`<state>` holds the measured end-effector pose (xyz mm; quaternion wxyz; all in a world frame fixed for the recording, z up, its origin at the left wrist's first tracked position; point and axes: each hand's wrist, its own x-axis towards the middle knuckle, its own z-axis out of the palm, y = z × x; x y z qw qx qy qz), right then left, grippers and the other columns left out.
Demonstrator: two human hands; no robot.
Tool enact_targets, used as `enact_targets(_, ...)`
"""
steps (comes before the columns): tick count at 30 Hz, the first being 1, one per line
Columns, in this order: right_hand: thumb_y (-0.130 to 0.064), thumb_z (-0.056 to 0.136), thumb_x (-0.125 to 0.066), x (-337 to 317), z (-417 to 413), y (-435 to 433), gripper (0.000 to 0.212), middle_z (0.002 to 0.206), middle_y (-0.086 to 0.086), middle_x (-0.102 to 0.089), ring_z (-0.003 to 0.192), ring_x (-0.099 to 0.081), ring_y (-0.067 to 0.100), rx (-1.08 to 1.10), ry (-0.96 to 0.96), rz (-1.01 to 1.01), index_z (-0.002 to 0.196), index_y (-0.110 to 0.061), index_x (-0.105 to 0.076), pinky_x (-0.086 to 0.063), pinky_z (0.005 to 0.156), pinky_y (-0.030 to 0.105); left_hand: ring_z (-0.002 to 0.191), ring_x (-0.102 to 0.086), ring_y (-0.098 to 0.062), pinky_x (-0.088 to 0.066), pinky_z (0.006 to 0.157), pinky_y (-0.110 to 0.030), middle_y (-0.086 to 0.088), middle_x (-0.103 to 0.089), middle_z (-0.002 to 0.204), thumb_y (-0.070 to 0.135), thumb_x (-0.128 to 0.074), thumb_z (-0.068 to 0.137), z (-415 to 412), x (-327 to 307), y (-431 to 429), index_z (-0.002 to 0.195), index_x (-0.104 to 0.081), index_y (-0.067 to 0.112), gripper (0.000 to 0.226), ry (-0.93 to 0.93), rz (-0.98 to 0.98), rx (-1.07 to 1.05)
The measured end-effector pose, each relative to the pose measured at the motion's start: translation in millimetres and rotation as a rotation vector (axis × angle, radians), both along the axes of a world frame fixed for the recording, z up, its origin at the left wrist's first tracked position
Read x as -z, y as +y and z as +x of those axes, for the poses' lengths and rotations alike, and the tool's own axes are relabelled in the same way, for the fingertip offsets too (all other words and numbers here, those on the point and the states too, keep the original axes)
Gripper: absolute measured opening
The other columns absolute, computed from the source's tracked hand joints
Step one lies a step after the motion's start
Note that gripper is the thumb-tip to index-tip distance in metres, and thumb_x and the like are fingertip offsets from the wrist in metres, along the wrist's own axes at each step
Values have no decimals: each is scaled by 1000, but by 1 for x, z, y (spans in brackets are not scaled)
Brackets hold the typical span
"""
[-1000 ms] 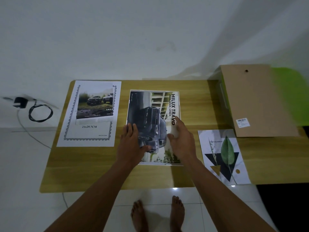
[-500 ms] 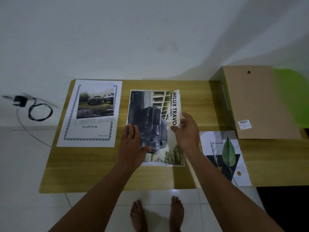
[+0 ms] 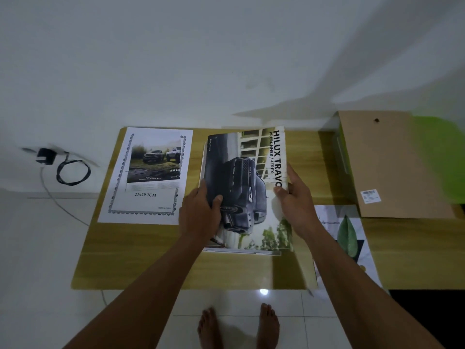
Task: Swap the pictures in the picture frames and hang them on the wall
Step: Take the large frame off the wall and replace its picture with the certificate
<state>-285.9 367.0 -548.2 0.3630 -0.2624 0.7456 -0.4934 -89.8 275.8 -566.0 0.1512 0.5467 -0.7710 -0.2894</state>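
Gripping the glossy truck poster (image 3: 246,187) by its two long edges, both hands are clamped on the paper. The left hand (image 3: 201,217) pinches the left edge with its thumb on the printed face. The right hand (image 3: 297,202) pinches the right edge, thumb on the white margin just beside the black "HILUX TRAVO" lettering. The thin rectangular sheet bows slightly and sits in the middle of the frame, over a white frame (image 3: 241,251) whose narrow rim shows below it. The poster's long axis runs from the near side of the wood-grain table (image 3: 141,258) toward the wall, and the title runs down the right edge, so the picture lies sideways to the viewer.

At centre left lies a flat white bordered sheet (image 3: 148,195) with a smaller truck print on it. At right, a leaf print (image 3: 347,235) reaches the table's near edge, and a plain brown cardboard backing (image 3: 392,167) lies above it. A coiled black cable (image 3: 73,171) rests on the tiled floor at far left.
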Motion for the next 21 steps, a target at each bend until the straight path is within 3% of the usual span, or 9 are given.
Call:
enact_targets(3,5,96,-50,-11,0,4,70,140,-14,-55,127,-53,9,22,-9,-29,147,-42,-39,-38,113,42,94,-61,-17,-52,70,-19,1,-62,111,25,-60,93,1,-19,-5,135,-48,11,46,189,40,-48)
enact_targets(4,5,96,-49,-15,1,4,69,139,-13,-57,124,-55,7,33,-17,-36,147,-40,-40,-39,112,40,94,-63,-18,-54,71,-20,0,-64,113,21,-62,93,2,-26,-8,137,-48,10,48,248,76,-50)
enact_targets(7,3,97,-50,-28,4,6,64,134,-11,-61,119,-58,7,72,-68,-65,148,-35,-40,-42,109,37,104,-65,-23,-57,87,-42,-3,-63,126,17,-64,90,8,-45,-15,144,-43,19,58,397,235,-6)
enact_targets(10,-4,99,-53,-43,7,2,62,135,-2,-60,115,-59,13,127,-86,-41,152,-28,-32,-44,105,35,98,-69,-19,-60,77,-40,0,-57,132,-1,-62,88,14,-73,-14,148,-33,30,73,524,378,79)
enact_targets(13,-12,99,-55,-61,14,-1,59,139,4,-55,110,-56,14,119,73,17,153,-21,-32,-44,92,28,110,-64,-19,-58,84,-41,4,-59,130,-3,-61,88,19,-97,-9,134,-35,48,74,579,314,162)
enact_targets(16,-30,100,-54,-83,25,-7,51,149,1,-45,133,-43,18,21,285,43,149,-21,-41,-32,103,24,114,-62,-17,-58,84,-39,6,-59,133,3,-62,90,15,-114,-5,139,-34,51,74,541,240,186)
enact_targets(18,-40,99,-54,-104,35,-14,50,145,-2,-50,133,-46,15,-16,238,-9,145,-23,-46,-35,106,25,112,-61,-8,-54,91,-26,12,-61,129,3,-60,89,8,-128,3,136,-34,58,76,504,125,234)
enact_targets(21,-44,98,-54,-138,49,-20,51,133,-6,-58,121,-56,11,-30,32,-122,143,-23,-49,-49,96,25,109,-57,1,-45,88,-6,16,-61,125,-1,-58,87,0,-143,17,135,-36,58,79,468,24,315)
